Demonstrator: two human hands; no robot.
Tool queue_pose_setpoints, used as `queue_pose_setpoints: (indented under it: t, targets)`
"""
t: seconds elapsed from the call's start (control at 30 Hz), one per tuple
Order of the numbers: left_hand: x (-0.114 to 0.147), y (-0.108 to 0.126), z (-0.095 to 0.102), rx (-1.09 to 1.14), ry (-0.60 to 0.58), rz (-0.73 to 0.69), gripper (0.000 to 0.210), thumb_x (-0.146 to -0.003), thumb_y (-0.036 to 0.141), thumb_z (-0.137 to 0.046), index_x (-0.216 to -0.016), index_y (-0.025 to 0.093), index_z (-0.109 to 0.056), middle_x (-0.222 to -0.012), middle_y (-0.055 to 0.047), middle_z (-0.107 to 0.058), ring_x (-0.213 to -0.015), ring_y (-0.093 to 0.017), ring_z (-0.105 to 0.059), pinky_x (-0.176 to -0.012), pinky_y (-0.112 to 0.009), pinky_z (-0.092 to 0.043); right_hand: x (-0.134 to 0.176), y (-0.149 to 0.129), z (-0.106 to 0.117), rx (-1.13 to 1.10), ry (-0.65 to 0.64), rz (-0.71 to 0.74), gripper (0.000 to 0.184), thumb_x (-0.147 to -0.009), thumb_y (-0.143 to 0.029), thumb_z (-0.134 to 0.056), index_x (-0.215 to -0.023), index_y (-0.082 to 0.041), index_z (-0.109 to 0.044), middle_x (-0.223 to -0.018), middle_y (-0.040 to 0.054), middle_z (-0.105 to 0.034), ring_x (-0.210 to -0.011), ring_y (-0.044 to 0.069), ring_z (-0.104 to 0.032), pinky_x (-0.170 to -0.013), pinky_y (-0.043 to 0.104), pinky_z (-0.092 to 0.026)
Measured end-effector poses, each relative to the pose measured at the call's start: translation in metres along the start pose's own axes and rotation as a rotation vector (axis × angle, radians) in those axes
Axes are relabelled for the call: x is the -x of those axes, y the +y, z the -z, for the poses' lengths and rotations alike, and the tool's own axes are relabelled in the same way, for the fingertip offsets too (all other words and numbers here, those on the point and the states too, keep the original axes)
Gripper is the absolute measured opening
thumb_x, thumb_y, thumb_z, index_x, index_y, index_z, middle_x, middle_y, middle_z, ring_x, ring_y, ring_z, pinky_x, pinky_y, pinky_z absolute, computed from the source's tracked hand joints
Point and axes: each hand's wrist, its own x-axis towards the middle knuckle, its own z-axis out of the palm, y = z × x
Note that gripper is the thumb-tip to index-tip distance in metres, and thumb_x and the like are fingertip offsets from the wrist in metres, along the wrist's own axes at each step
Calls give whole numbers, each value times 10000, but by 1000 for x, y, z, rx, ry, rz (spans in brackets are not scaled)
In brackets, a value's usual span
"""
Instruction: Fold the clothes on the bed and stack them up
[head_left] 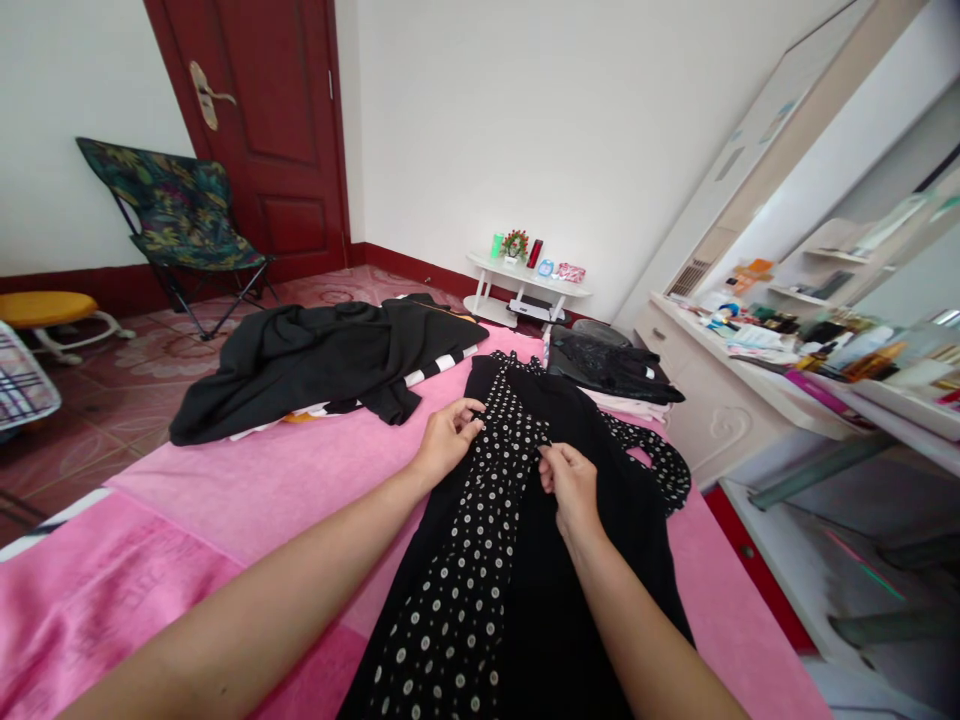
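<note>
A long black dress (pixel 570 590) with a white-patterned front panel lies spread over the pink bed cover (pixel 315 485). My left hand (pixel 450 437) pinches the left edge of the patterned panel near its upper part. Across the panel, my right hand (pixel 570 480) has its fingertips closed on the panel's right edge. A patterned sleeve (pixel 664 460) of the dress curves out on the right. The lower end of the dress runs out of view at the bottom.
Dark clothes (pixel 315 350) are heaped at the back left of the bed. Folded black garments (pixel 611 362) lie at the back right. A dressing table (pixel 720 370) crowded with bottles borders the right side. A camouflage-like leaf-print chair (pixel 184 210) stands by the red door (pixel 270 110).
</note>
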Motion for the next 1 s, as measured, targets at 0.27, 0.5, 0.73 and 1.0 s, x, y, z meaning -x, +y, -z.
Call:
queue_pose_setpoints:
  t: [0.27,0.5,0.73,1.0]
  targets:
    - [1,-3,-4,-98,-32,-49,164,-763,113,-585,-863,179,-696,-748,2,-643,-583,-103,-529,-587,-222,-411,4,-8,10,625,77,384,202,-711,-244,-544,-908,-207,-569,-841,0,-623,-579,112,-532,-606,252,-402]
    - [-6,-3,1,32,100,22,158,-803,164,-552,-918,154,-660,-868,-37,-687,-682,-132,-622,-639,-232,-474,23,-28,5,667,-169,334,152,-772,-372,-555,-750,-225,-587,-673,-37,-605,-567,122,-517,-545,235,-333]
    - [-6,-7,1,19,87,17,158,-806,146,-539,-898,154,-667,-849,-36,-680,-688,-133,-619,-631,-231,-479,3,-11,32,382,-174,156,231,-672,-232,-514,-465,-205,-414,-443,-53,-422,-459,105,-404,-476,228,-272]
    - [-2,-7,-2,-215,-26,-82,325,-771,51,-532,-986,222,-706,-930,-20,-655,-723,-128,-589,-746,-273,-497,-22,-22,39,587,-50,128,284,-784,-471,-524,-692,-218,-614,-594,-14,-619,-470,125,-520,-505,242,-343]
